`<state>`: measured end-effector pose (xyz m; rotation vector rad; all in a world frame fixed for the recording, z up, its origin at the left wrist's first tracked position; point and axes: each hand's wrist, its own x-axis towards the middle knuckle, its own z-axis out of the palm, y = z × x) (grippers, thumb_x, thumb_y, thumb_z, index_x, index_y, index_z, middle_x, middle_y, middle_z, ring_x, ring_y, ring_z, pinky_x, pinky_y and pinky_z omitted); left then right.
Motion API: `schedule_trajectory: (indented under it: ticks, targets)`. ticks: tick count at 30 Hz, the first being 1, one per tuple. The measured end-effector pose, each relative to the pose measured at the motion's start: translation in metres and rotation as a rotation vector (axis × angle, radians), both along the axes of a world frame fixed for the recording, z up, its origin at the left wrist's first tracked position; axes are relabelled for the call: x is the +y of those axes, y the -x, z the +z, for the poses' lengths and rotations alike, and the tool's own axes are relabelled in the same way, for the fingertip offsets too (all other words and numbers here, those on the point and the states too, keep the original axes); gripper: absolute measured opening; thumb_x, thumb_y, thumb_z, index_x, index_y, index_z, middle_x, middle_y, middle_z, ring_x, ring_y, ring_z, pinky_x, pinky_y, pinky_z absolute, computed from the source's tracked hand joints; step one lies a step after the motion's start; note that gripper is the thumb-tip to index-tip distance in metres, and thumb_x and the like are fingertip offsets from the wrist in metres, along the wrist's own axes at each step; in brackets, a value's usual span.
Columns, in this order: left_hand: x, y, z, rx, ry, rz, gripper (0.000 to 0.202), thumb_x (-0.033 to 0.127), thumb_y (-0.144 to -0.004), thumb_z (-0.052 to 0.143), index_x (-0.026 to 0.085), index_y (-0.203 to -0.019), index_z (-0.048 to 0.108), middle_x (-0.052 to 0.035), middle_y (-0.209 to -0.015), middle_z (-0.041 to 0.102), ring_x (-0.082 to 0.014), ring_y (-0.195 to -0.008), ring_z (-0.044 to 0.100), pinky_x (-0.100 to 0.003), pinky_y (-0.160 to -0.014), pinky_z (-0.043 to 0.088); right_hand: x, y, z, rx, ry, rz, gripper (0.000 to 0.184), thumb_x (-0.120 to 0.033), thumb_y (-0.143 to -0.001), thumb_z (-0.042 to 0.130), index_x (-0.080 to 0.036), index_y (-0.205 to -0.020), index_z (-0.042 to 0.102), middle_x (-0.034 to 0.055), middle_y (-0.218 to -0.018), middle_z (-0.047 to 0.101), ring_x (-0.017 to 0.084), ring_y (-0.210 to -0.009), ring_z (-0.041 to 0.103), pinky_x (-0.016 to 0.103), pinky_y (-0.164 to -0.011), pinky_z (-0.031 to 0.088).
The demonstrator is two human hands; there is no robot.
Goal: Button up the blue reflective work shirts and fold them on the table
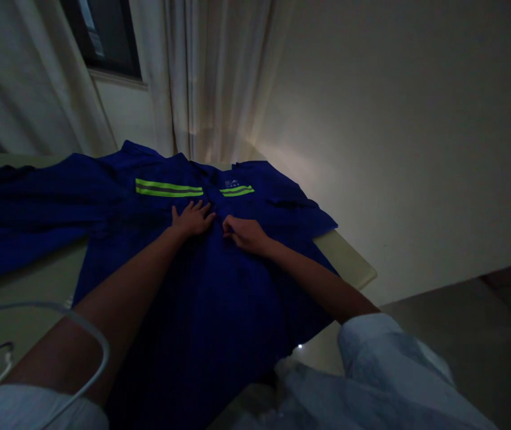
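Observation:
A dark blue work jacket (219,310) with yellow-green reflective strips across the chest lies spread over a table, front side up. One sleeve stretches out to the left edge of the view. My left hand (193,219) rests flat on the chest, fingers spread, just below the left strip. Close beside it, my right hand (246,233) is closed in a pinch at the front opening, below the right strip. What its fingertips hold is too dark and small to make out.
The pale table (347,257) shows past the jacket, its corner at the right. White cables (98,334) loop in front of my left forearm. Behind the table hang light curtains (219,77) beside a window (103,36). A plain wall (398,137) stands to the right.

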<state>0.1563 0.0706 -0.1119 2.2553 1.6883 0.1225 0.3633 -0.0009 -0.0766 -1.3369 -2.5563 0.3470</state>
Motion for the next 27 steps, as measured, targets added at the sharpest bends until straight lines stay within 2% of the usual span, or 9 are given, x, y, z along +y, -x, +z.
schedule_trajectory:
  ticks: [5, 8, 11, 14, 16, 19, 21, 24, 27]
  targets:
    - [-0.004, 0.001, -0.012, 0.02, -0.117, 0.03, 0.073, 0.061, -0.104, 0.014, 0.025, -0.167, 0.024, -0.0072, -0.176, 0.014, -0.0361, -0.162, 0.011, -0.081, -0.12, 0.002, -0.126, -0.047, 0.021, 0.135, 0.285, 0.078, 0.028, 0.002, -0.084, 0.055, -0.023, -0.097, 0.058, -0.001, -0.098, 0.073, 0.016, -0.092, 0.07, 0.024, -0.082, 0.045]
    - [-0.001, 0.002, -0.015, 0.012, -0.14, 0.03, 0.072, 0.06, -0.104, 0.015, 0.025, -0.167, 0.026, -0.0077, -0.176, 0.016, -0.0372, -0.161, 0.013, -0.081, -0.12, 0.003, -0.203, -0.069, 0.034, 0.139, 0.451, 0.13, 0.029, 0.001, -0.085, 0.054, -0.025, -0.094, 0.063, -0.0012, -0.094, 0.074, 0.014, -0.085, 0.07, 0.023, -0.076, 0.047]
    - [-0.001, 0.001, -0.01, 0.01, -0.202, 0.036, 0.068, 0.055, -0.105, 0.021, 0.021, -0.162, 0.034, -0.0129, -0.173, 0.026, -0.0396, -0.158, 0.023, -0.079, -0.12, 0.009, -0.251, -0.078, 0.031, 0.13, 0.468, 0.104, 0.024, -0.005, -0.093, 0.054, -0.026, -0.093, 0.066, 0.0013, -0.095, 0.074, 0.014, -0.085, 0.069, 0.025, -0.076, 0.047]
    - [-0.023, -0.006, 0.006, 0.009, -0.348, 0.03, 0.055, 0.038, -0.105, 0.027, 0.012, -0.146, 0.052, -0.0215, -0.154, 0.052, -0.039, -0.143, 0.046, -0.065, -0.119, 0.028, -0.27, -0.079, 0.013, 0.251, 0.403, -0.008, 0.017, -0.014, -0.1, 0.054, -0.024, -0.096, 0.067, 0.0035, -0.096, 0.073, 0.015, -0.087, 0.069, 0.028, -0.08, 0.049]
    - [-0.061, -0.013, 0.02, -0.006, -0.418, -0.085, 0.045, 0.031, -0.104, 0.029, 0.012, -0.131, 0.06, -0.0205, -0.134, 0.064, -0.0359, -0.127, 0.057, -0.054, -0.109, 0.04, -0.273, -0.079, 0.001, 0.395, 0.368, -0.116, 0.006, -0.023, -0.102, 0.062, -0.024, -0.099, 0.067, 0.0035, -0.095, 0.072, 0.015, -0.083, 0.067, 0.028, -0.076, 0.05]
    - [-0.149, -0.024, 0.035, -0.1, -0.362, -0.527, 0.033, 0.036, -0.106, 0.037, 0.02, -0.112, 0.064, -0.0114, -0.109, 0.068, -0.0277, -0.104, 0.064, -0.044, -0.094, 0.048, -0.273, -0.08, -0.008, 0.517, 0.352, -0.229, 0.008, -0.032, -0.098, 0.072, -0.025, -0.1, 0.068, 0.0018, -0.091, 0.07, 0.014, -0.074, 0.063, 0.026, -0.068, 0.048]
    - [-0.208, -0.03, 0.036, -0.146, -0.232, -0.792, 0.034, 0.051, -0.104, 0.047, 0.024, -0.112, 0.064, -0.0073, -0.106, 0.067, -0.0264, -0.098, 0.063, -0.043, -0.088, 0.048, -0.269, -0.082, -0.005, 0.515, 0.352, -0.235, 0.011, -0.035, -0.098, 0.073, -0.026, -0.101, 0.069, 0.001, -0.09, 0.07, 0.014, -0.071, 0.061, 0.027, -0.067, 0.047]
    - [-0.263, -0.035, 0.03, -0.156, -0.177, -0.791, 0.038, 0.055, -0.095, 0.066, 0.023, -0.115, 0.065, -0.0077, -0.111, 0.066, -0.0289, -0.102, 0.062, -0.045, -0.086, 0.049, -0.264, -0.084, 0.004, 0.499, 0.347, -0.191, 0.012, -0.037, -0.098, 0.072, -0.026, -0.103, 0.069, 0.0012, -0.092, 0.071, 0.013, -0.071, 0.062, 0.027, -0.067, 0.048]
    - [-0.273, -0.036, 0.026, -0.165, -0.116, -0.782, 0.018, 0.027, -0.099, 0.061, 0.024, -0.116, 0.066, -0.0054, -0.111, 0.067, -0.0252, -0.099, 0.062, -0.041, -0.083, 0.051, -0.263, -0.084, 0.007, 0.486, 0.324, -0.184, 0.012, -0.037, -0.098, 0.072, -0.027, -0.104, 0.07, 0.0019, -0.093, 0.071, 0.014, -0.07, 0.062, 0.027, -0.065, 0.048]
